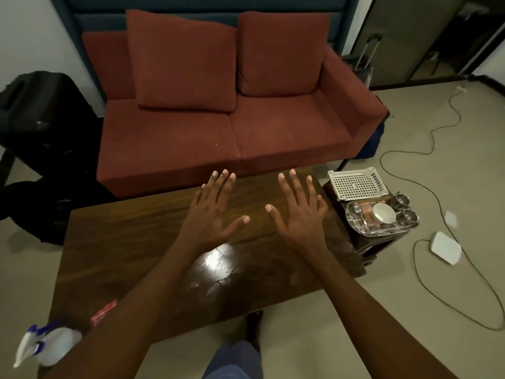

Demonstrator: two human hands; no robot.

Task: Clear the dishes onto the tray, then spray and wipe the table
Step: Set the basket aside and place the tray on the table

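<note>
My left hand (211, 212) and my right hand (299, 212) are both spread flat, fingers straight, over the far middle of the dark wooden table (123, 255); neither holds anything. A clear tray (382, 229) sits on a small stand past the table's right end, with a white bowl (384, 213) and steel cups (404, 201) in it. A white spray bottle (46, 344) with a blue trigger lies at the table's near left corner. A red-and-white cloth (103, 313) lies beside it, partly hidden by my left arm.
A white perforated basket (356, 183) sits behind the tray. A red sofa (218, 119) stands beyond the table. Black bags (41, 119) are on the left. Cables (437, 203) and a white box (445, 247) lie on the floor to the right.
</note>
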